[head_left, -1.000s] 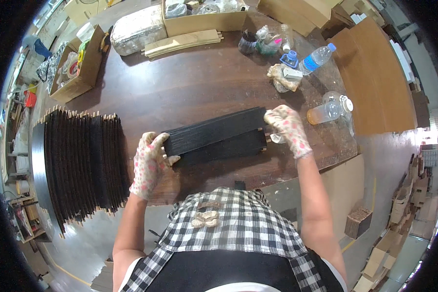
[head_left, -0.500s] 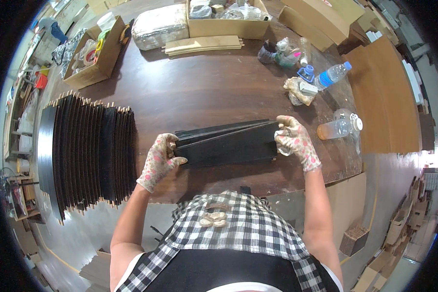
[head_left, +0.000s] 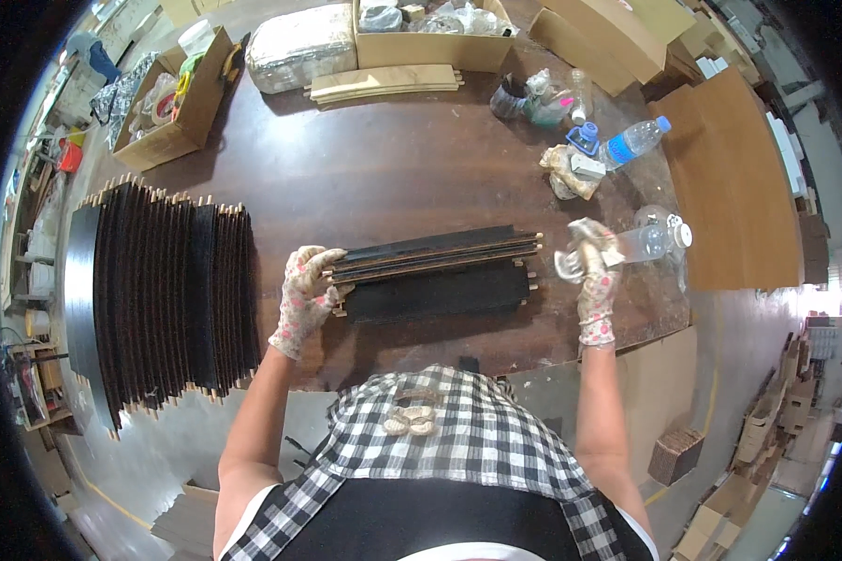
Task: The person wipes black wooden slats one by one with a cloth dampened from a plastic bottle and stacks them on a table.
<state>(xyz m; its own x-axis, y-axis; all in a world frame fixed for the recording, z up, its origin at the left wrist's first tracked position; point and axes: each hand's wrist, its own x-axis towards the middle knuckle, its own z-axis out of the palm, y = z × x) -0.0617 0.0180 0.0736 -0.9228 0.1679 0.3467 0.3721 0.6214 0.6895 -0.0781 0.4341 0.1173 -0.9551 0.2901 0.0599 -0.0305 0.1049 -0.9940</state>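
Observation:
My left hand (head_left: 307, 297), in a white glove with pink dots, grips the left ends of several black slats (head_left: 430, 254). These stand tilted on their edges, with pale dowel pins poking from their ends. Another black slat (head_left: 440, 292) lies flat in front of them on the brown table. My right hand (head_left: 597, 271), gloved the same way, is closed on a crumpled white rag (head_left: 568, 266) and is apart from the slats. Behind its fingers a clear bottle (head_left: 647, 243) is partly hidden. A long row of black slats (head_left: 159, 294) stands packed at the left.
At the back are a wrapped bundle (head_left: 301, 51), pale wooden slats (head_left: 384, 84) and an open carton (head_left: 435, 51). Another carton (head_left: 173, 112) sits back left. A water bottle (head_left: 638, 142) and a plastic-wrapped lump (head_left: 571, 173) are at the right, by a large brown board (head_left: 725, 187).
My right hand has left the slats' right ends and moved right with the rag. The held slats have tipped up, showing their edges, and the front one now lies apart.

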